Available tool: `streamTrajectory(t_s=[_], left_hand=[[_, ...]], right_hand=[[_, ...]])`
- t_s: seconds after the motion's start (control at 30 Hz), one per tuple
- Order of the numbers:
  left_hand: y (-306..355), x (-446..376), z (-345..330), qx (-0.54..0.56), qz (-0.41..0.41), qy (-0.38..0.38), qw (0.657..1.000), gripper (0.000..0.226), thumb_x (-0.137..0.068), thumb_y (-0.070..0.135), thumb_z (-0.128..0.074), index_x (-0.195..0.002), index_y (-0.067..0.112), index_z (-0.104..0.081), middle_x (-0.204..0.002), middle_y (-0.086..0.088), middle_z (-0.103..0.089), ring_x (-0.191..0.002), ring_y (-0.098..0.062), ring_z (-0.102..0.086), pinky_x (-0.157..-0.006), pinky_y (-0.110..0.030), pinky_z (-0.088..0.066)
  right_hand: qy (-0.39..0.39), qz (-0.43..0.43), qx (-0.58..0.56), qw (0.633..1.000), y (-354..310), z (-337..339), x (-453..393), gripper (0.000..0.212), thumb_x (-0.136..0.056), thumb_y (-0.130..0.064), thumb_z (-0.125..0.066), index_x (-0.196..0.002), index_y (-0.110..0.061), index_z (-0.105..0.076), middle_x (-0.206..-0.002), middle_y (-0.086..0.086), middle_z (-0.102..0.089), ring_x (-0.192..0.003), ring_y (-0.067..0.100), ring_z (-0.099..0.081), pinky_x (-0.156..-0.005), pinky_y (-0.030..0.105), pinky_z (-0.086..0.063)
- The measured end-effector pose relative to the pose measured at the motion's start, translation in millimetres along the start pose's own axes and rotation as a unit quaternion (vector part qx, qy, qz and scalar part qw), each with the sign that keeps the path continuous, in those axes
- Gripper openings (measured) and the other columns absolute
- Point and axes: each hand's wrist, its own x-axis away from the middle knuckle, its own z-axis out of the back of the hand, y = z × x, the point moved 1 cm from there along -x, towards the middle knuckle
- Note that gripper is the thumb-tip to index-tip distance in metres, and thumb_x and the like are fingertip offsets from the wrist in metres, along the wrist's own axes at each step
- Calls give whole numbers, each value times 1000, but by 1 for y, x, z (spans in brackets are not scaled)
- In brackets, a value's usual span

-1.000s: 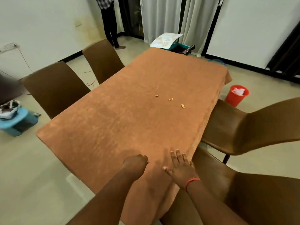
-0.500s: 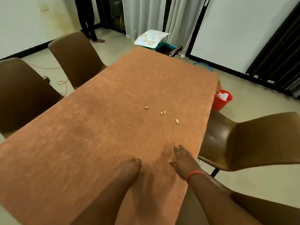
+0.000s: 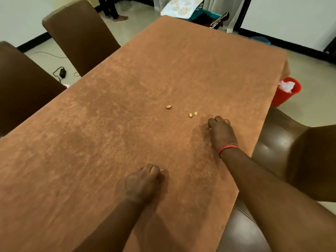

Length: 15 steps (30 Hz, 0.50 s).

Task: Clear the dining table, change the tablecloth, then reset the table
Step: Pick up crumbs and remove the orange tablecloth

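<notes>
An orange-brown tablecloth (image 3: pixel 127 124) covers the whole dining table. Three small yellow crumbs (image 3: pixel 190 115) lie on it right of the middle. Just below them is my right hand (image 3: pixel 221 132), with a red thread on its wrist. Its fingers are curled down onto the cloth and pinch at a further crumb, which the fingertips hide. My left hand (image 3: pixel 143 182) rests on the cloth nearer to me as a loose fist, and nothing shows in it.
Brown chairs stand at the left (image 3: pixel 80 33) and at the right (image 3: pixel 291 151). A red bin (image 3: pixel 287 91) with white paper sits on the floor past the table's right edge. A folded patterned cloth (image 3: pixel 181 7) lies beyond the far end. A person's legs (image 3: pixel 111 8) are at the back.
My right hand has moved forward across the cloth to the crumbs and curled its fingers over one. The view has moved closer over the table. My left hand stays a fist.
</notes>
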Motion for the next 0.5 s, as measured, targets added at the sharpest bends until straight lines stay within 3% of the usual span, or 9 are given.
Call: streamTrajectory(t_s=[0.17,0.23,0.27,0.3,0.37,0.4,0.43,0.47,0.5], left_hand=[[0,-1,3,-8,12,30,999,28,-87,36,-42,-78,25,-66,-74,7,-65,-52,-12,-57,-40,-20,-29],[0,0,2,-4,10,28,1000,27,-88,36,-43,-78,24,-65,-75,7,-64,-52,-12,-56,-41,-20,-26],[-1,0,2,-4,9,31,999,27,-88,36,-43,-78,24,-65,-75,7,-64,-51,-12,-56,-42,-20,-24],[-1,0,2,-5,8,34,999,27,-88,37,-44,-78,24,-65,-75,7,-64,-51,-12,-56,-42,-20,-24],[0,0,0,-5,8,41,999,29,-89,37,-42,-79,23,-66,-75,7,-64,-51,-12,-56,-40,-20,-28],[0,0,0,-4,10,46,999,30,-89,37,-42,-79,23,-66,-75,7,-64,-51,-12,-56,-39,-21,-31],[0,1,-1,-2,13,53,999,30,-89,37,-41,-78,23,-66,-75,7,-64,-51,-12,-56,-39,-22,-34],[0,1,-2,-1,17,58,998,30,-90,37,-42,-78,24,-65,-74,7,-64,-50,-12,-56,-39,-22,-34],[1,0,-2,-2,20,62,998,30,-91,38,-43,-77,24,-65,-73,7,-63,-50,-12,-56,-40,-23,-34]], right_hand=[[21,24,-80,996,-5,-1,-13,15,-91,-4,-52,-99,-7,-64,-99,11,-59,-97,32,-54,-76,35,-45],[54,-44,-198,978,-12,3,-19,12,-90,-6,-57,-94,-11,-67,-94,4,-61,-88,21,-57,-76,30,-47],[82,-121,-303,942,-17,6,-23,11,-89,-8,-59,-91,-16,-67,-90,-1,-62,-82,15,-58,-74,27,-48],[117,-208,-439,866,-20,9,-28,12,-87,-8,-59,-85,-18,-65,-82,-4,-63,-74,12,-58,-71,24,-48],[174,-324,-689,625,-29,15,-37,17,-86,-2,-53,-76,-16,-58,-64,-1,-60,-59,14,-54,-58,25,-46],[166,-347,-760,524,-32,16,-42,20,-86,0,-48,-73,-13,-55,-57,1,-57,-55,15,-51,-51,24,-42],[146,-361,-794,467,-34,14,-46,22,-87,-2,-44,-70,-12,-53,-53,1,-54,-53,15,-48,-46,22,-37],[122,-375,-800,452,-37,12,-49,24,-88,-6,-42,-67,-12,-51,-52,1,-53,-51,15,-45,-44,21,-32],[99,-379,-788,476,-40,14,-52,27,-90,-13,-42,-65,-14,-50,-53,0,-51,-49,15,-42,-43,22,-28]])
